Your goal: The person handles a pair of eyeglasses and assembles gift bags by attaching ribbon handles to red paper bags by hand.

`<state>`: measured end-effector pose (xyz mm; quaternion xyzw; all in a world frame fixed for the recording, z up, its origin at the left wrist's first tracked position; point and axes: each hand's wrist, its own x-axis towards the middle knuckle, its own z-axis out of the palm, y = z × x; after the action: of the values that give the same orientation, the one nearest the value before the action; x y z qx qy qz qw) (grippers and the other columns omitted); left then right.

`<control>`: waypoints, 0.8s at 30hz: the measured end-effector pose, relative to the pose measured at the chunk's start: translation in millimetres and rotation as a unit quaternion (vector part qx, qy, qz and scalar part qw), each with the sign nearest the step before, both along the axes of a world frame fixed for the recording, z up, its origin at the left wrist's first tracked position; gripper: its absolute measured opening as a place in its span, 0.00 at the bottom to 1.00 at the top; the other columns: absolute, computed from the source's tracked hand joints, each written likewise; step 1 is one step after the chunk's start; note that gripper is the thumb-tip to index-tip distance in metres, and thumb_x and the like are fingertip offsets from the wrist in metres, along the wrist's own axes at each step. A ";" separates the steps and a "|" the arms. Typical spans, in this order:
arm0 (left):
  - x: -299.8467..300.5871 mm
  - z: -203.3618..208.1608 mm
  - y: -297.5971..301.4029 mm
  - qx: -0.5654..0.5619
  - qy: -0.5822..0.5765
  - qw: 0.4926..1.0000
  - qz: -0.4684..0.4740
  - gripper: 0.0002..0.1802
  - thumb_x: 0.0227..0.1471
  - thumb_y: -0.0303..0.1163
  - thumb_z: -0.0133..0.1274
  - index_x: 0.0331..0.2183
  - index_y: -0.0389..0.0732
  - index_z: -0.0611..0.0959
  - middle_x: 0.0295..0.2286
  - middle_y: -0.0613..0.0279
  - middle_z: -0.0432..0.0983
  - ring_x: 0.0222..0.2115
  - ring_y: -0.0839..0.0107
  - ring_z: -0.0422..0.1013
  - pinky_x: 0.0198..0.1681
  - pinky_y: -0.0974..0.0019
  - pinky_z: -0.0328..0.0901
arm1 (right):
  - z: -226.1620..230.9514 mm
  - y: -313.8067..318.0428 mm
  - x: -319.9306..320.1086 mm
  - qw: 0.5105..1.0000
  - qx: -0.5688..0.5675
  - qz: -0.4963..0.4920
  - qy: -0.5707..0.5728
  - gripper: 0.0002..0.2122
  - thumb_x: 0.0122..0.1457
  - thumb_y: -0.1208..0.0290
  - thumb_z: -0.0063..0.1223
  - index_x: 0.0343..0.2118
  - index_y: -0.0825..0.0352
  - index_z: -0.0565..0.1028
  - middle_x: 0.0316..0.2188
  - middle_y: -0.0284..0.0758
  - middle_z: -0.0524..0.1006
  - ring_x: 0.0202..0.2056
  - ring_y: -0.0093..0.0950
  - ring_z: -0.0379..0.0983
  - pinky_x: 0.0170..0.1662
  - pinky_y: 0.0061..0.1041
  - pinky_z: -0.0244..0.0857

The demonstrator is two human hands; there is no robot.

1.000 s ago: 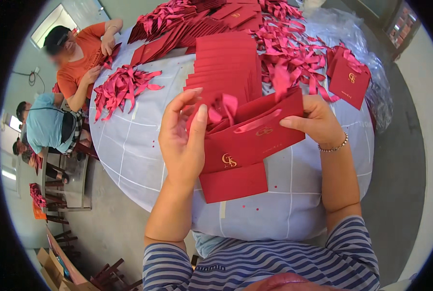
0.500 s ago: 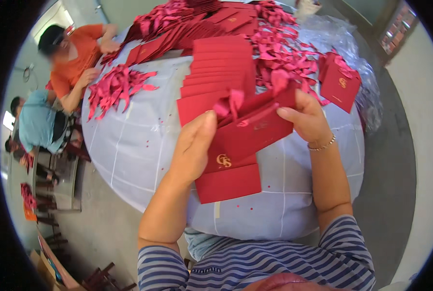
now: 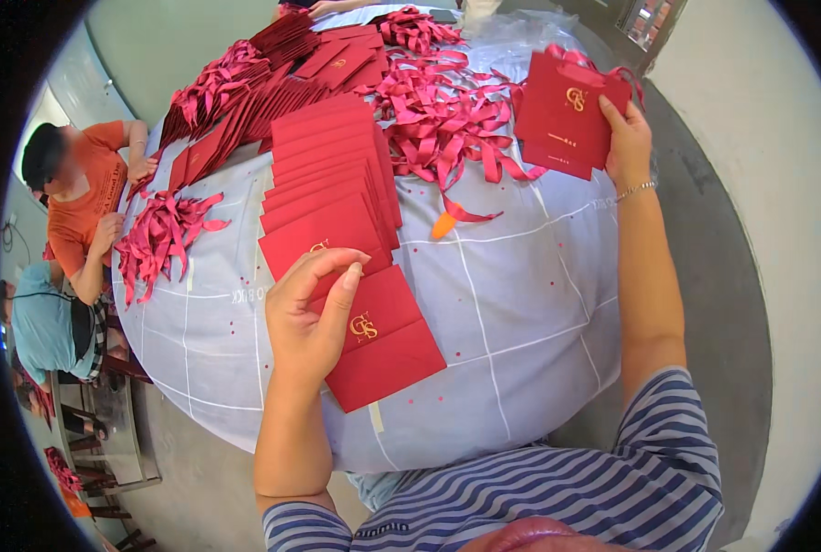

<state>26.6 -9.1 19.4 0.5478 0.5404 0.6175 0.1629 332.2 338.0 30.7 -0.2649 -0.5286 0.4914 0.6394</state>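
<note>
My right hand [image 3: 627,147] grips the edge of a red paper gift bag [image 3: 557,124] at the right of the table, its fingers closed on it. The bag has a gold emblem and ribbon at its top, and overlaps other red bags there. My left hand [image 3: 314,308] is held up, thumb and forefinger brought together; nothing shows between them. Beneath it lies a flat red bag [image 3: 387,354] with a gold emblem, partly covered by the hand. Just beyond, a fanned row of flat red bags [image 3: 323,152] runs away from me.
Loose pink-red ribbons [image 3: 461,115] lie mid-table, with another heap [image 3: 166,239] at left. More stacked bags [image 3: 226,129] fill the far left. A small orange object [image 3: 443,225] sits by a ribbon. Clear plastic [image 3: 530,32] is behind. A person in orange [image 3: 88,198] works at left.
My right hand has carried a ribboned bag away from the middle to the bags at the right. My left hand has let go of it and moved left. The view has shifted right.
</note>
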 end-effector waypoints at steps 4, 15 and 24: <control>-0.5 -3.4 5.9 -0.010 -0.022 1.000 -0.008 0.05 0.53 0.20 0.55 0.35 0.32 0.82 0.31 0.57 0.81 0.33 0.72 0.75 0.39 0.71 0.68 | -56.8 55.6 50.9 0.880 -0.010 -0.294 -0.374 0.21 0.53 0.64 0.64 0.47 0.72 0.74 0.42 0.46 0.79 0.43 0.41 0.76 0.49 0.35 0.69; -2.0 14.2 -55.7 0.433 0.180 0.859 0.207 0.18 0.52 0.40 0.57 0.42 0.39 0.79 0.40 0.54 0.72 0.42 0.57 0.67 0.50 0.49 0.62 | -101.8 -88.0 8.8 0.704 0.243 -0.278 -0.606 0.24 0.51 0.68 0.61 0.51 0.70 0.70 0.55 0.55 0.66 0.56 0.49 0.62 0.60 0.42 0.57; 42.5 111.6 -165.1 0.657 0.397 0.603 0.215 0.40 0.55 0.60 0.46 0.61 0.45 0.65 0.61 0.56 0.59 0.61 0.53 0.51 0.63 0.50 0.44 | -117.7 -100.9 1.7 0.757 0.215 -0.181 -0.590 0.14 0.56 0.71 0.53 0.44 0.70 0.75 0.50 0.47 0.73 0.53 0.45 0.68 0.56 0.41 0.61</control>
<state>69.1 -174.2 130.9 0.5668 0.1025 0.5454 -0.6090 334.0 237.1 -87.0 -0.4488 -0.8350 -0.0136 0.3180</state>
